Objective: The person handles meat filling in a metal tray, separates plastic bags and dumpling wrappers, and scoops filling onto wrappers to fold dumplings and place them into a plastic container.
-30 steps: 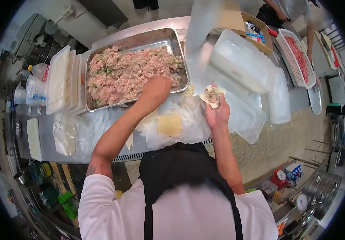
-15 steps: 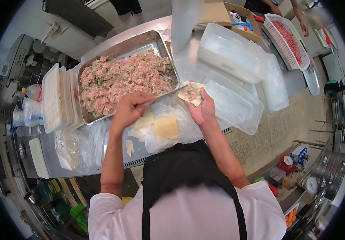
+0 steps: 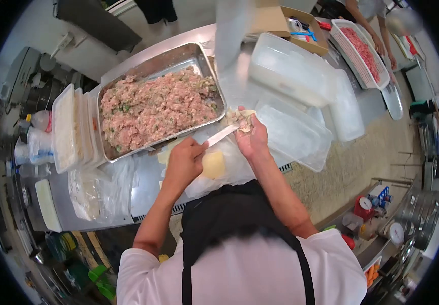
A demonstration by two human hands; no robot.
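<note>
My left hand [image 3: 185,161] is closed round a flat, pale spatula [image 3: 222,135], whose tip touches the filled wrapper in my other hand. In my right hand [image 3: 253,141] rests a thin wrapper [image 3: 245,119] with meat filling, its edges gathered by the curled fingers. A steel tray [image 3: 159,69] of minced meat [image 3: 156,107] with green bits lies ahead and to the left. Square yellow wrappers [image 3: 213,165] are on plastic film just beside my left hand.
Lidded plastic boxes [image 3: 290,66] stand to the right, stacked containers [image 3: 65,129] to the left. Plastic bags [image 3: 89,193] lie at the near left. At the far right, a person's hands are near a white basket [image 3: 349,53] of meat. A cardboard box [image 3: 313,44] is behind.
My left hand has come out of the meat tray and moved right and nearer, bringing the spatula to the wrapper. My right hand's fingers have curled further round the wrapper.
</note>
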